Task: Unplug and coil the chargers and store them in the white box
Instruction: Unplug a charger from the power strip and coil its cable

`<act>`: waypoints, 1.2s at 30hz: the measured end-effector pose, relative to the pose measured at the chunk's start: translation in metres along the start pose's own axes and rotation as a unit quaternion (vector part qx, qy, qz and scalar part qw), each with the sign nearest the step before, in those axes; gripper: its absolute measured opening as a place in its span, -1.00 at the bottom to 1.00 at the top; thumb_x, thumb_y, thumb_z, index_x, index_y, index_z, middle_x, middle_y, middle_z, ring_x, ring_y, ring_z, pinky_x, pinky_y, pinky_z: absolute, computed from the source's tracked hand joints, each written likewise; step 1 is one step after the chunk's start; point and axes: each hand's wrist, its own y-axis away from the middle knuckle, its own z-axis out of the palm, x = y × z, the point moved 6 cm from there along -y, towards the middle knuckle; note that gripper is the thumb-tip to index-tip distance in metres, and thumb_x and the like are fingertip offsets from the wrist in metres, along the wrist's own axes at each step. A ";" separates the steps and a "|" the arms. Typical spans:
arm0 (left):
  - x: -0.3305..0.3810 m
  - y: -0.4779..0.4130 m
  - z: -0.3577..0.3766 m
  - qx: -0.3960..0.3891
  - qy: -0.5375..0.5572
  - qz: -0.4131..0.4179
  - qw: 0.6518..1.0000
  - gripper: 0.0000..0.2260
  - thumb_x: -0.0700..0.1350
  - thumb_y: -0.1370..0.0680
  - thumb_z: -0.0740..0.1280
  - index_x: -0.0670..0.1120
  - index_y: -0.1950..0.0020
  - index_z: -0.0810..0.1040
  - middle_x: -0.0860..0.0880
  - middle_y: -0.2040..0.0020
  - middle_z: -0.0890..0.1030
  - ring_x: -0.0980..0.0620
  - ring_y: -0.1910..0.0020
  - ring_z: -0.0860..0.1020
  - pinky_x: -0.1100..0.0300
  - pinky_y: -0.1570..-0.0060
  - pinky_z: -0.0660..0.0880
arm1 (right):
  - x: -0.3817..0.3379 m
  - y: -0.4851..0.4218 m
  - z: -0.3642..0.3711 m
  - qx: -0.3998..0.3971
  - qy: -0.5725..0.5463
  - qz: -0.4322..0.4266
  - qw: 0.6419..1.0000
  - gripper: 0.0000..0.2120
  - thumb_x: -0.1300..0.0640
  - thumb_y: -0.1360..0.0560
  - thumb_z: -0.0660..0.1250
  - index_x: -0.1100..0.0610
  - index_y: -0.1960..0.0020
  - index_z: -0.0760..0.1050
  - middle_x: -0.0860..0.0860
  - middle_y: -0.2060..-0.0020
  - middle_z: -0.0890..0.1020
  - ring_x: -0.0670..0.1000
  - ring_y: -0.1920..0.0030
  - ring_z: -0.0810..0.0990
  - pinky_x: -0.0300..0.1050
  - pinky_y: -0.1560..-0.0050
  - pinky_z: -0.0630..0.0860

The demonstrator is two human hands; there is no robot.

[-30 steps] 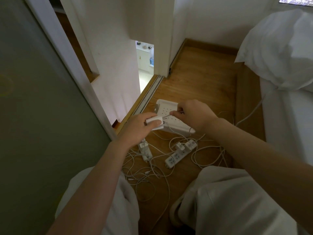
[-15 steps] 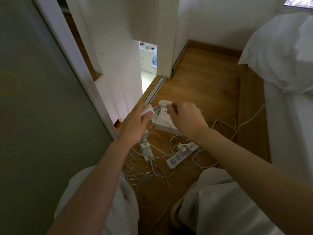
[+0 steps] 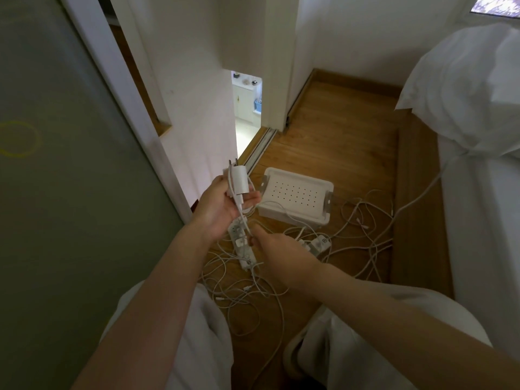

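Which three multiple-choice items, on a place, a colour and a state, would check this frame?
1. Where does the white box sit? A on the bed; B on the wood floor; C on the person's lap.
2. What colour is the held charger? A black; B blue; C white.
3. What state is that charger in? A unplugged, in hand; B plugged into a strip; C inside the box.
1 B: the box rests on the floorboards. 2 C: its body is white. 3 A: the left hand grips it, prongs bare, while the right hand pinches its cable.
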 end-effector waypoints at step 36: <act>0.006 0.011 0.013 -0.040 -0.666 0.188 0.720 -0.89 0.05 -0.64 0.03 0.06 -0.06 0.29 0.09 0.13 0.46 0.14 0.19 0.47 0.26 0.27 0.36 | 0.054 -0.005 -0.109 0.218 -0.019 0.141 0.966 -0.60 -0.04 -0.60 0.10 0.14 0.19 0.60 -0.08 0.54 0.44 -0.16 0.58 0.34 -0.41 0.59 0.20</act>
